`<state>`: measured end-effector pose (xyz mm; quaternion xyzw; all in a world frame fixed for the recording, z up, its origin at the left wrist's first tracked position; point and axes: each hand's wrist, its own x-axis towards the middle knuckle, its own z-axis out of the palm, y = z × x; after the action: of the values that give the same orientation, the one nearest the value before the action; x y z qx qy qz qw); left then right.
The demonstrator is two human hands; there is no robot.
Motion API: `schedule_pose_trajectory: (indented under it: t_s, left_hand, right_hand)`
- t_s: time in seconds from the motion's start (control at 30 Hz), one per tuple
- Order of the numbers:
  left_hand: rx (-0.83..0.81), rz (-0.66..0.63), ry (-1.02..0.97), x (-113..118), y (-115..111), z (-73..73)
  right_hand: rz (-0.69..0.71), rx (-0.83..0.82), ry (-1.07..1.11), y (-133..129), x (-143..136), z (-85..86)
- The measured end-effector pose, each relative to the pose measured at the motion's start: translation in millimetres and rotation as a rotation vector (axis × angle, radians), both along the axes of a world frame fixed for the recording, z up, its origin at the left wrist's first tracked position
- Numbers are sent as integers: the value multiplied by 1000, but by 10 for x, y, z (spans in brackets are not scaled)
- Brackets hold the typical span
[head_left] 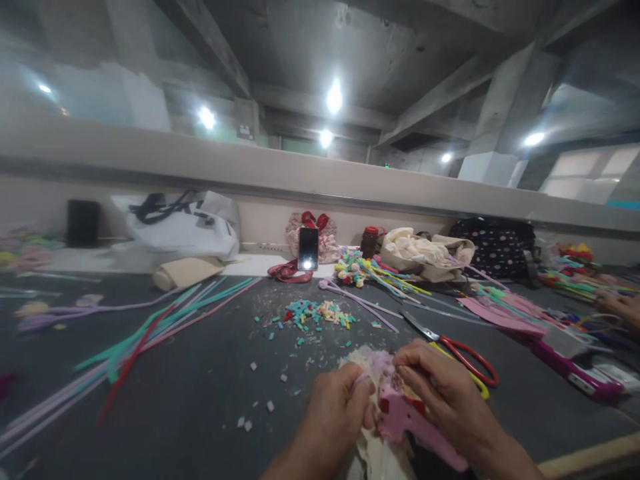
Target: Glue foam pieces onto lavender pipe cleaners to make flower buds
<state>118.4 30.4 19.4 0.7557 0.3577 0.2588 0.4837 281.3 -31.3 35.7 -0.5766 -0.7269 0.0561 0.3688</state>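
Note:
My left hand (345, 400) is closed in a pinch around a thin lilac strip (361, 379). Opposite it, my right hand (443, 387) has its thumb and fingertips pressed together, and whatever they hold is too small to make out. Between the two hands, a fluffy lilac piece (382, 362) shows near the tip of a pink glue gun (400, 417). The glue gun lies on a crumpled cream cloth (370, 447), partly covered by my right hand. Just beyond that hand rest red-handled scissors (445, 347) with blades apart, and a yellow handle (480, 387) shows beneath them.
Small cut pieces (317, 313) in several colours are heaped mid-table. Fuzzy stems (165, 320) lie on the left. Behind stand a phone (308, 249), a bundle of colourful stems (355, 267), a cloth bag (425, 253) and a white bag (185, 230). Another person's hand (620, 310) is at far right.

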Motion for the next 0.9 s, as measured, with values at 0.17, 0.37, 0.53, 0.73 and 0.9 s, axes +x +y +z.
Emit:
schedule_pose_trajectory:
  t_s: [0.17, 0.37, 0.53, 0.73, 0.9]
  left_hand:
    - [160, -20, 157, -12, -14, 16]
    - [204, -18, 275, -5, -33, 27]
    - [213, -17, 299, -25, -33, 32]
    - [209, -2, 291, -23, -20, -16]
    - [200, 18, 256, -14, -31, 4]
  right_hand:
    - [78, 45, -117, 75, 2, 94]
    - [83, 117, -271, 109, -28, 142]
    - [72, 126, -367, 130, -74, 148]
    - [91, 148, -422, 138, -120, 163]
    - [91, 120, -476, 151, -115, 154]
